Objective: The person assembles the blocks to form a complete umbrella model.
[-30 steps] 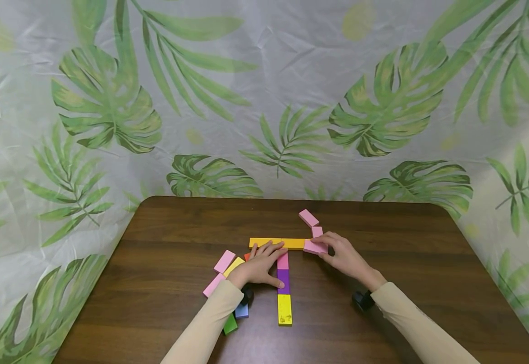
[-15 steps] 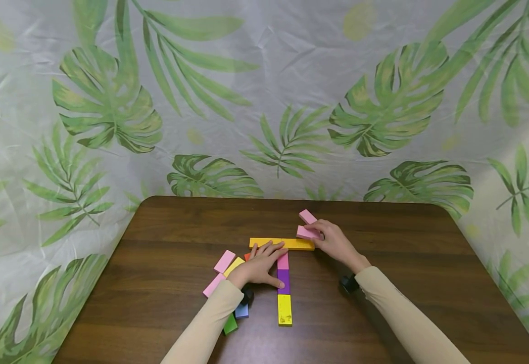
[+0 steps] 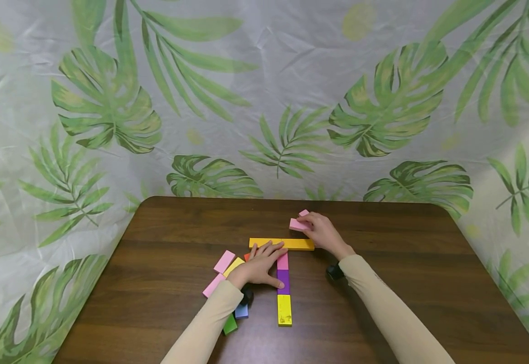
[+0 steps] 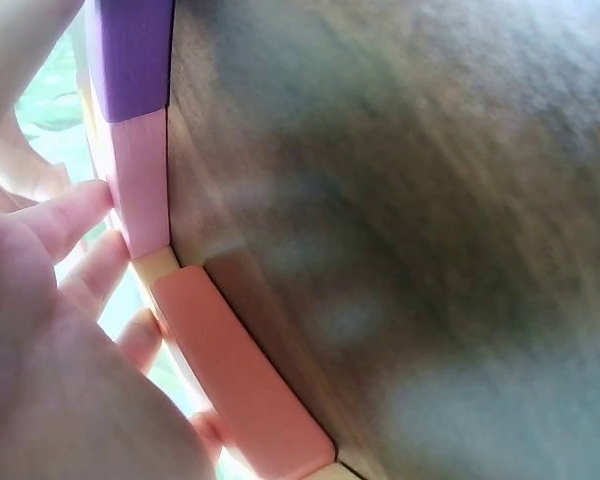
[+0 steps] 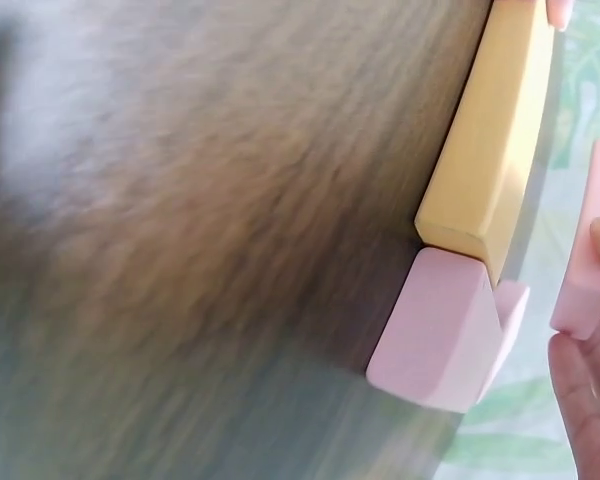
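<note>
My right hand (image 3: pixel 326 234) pinches a pink block (image 3: pixel 299 224) between thumb and fingers, just beyond the orange row (image 3: pixel 298 244). The right wrist view shows this held pink block (image 5: pixel 587 250) apart from two other pink blocks, one of them, a pink block (image 5: pixel 430 330), by the yellow-orange block's end (image 5: pixel 480 160). A pink block (image 3: pixel 304 213) partly shows behind the right hand. With spread fingers, my left hand (image 3: pixel 258 268) lies over the column of a pink block (image 3: pixel 283 261), a purple block (image 3: pixel 283 278) and a yellow block (image 3: pixel 284 309). Its fingertips reach the orange row.
Left of the left hand lie loose blocks: pink (image 3: pixel 225 261), yellow (image 3: pixel 234 266), blue (image 3: pixel 242 311) and green (image 3: pixel 230 324). A red-orange block (image 4: pixel 242 375) sits under the left fingers. The brown table (image 3: pixel 410 293) ends at a leaf-patterned curtain (image 3: pixel 287 91).
My right hand has carried the pink block away from the right end of the orange row, leftward and toward the far edge. The left hand has stayed in place.
</note>
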A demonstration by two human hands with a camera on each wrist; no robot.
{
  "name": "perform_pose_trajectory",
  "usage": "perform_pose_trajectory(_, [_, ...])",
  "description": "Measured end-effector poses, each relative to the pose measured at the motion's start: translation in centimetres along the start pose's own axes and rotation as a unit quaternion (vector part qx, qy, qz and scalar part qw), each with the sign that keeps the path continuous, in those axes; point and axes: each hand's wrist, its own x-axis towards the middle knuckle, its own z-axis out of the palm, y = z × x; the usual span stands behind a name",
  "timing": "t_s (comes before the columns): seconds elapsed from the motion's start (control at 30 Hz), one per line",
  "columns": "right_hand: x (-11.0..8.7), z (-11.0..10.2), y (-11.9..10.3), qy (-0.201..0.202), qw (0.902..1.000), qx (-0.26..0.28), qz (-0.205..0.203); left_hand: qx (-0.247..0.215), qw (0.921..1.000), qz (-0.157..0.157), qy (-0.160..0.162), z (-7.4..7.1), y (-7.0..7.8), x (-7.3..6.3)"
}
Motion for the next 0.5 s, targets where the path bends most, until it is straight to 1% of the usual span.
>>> perform_pose_trajectory(0.13, [0.8, 0.5, 0.0, -0.012, 0.9997, -0.005, 0.021, -0.002, 1.0, 0.002, -0.003, 0.0, -0.1, -0.1])
perform_pose_trajectory(0.37, [1.8, 1.2, -0.2, -0.035, 0.9979, -0.002, 0.054, -0.018, 0.9996, 0.02, 0.007, -0.2, 0.0, -0.4])
perform_pose_trajectory(0.5, [2.2, 1.6, -0.4, -0.041, 0.9969, -0.003, 0.066, -0.012, 0.9999, 0.008, 0.004, 0.0, -0.1, -0.1])
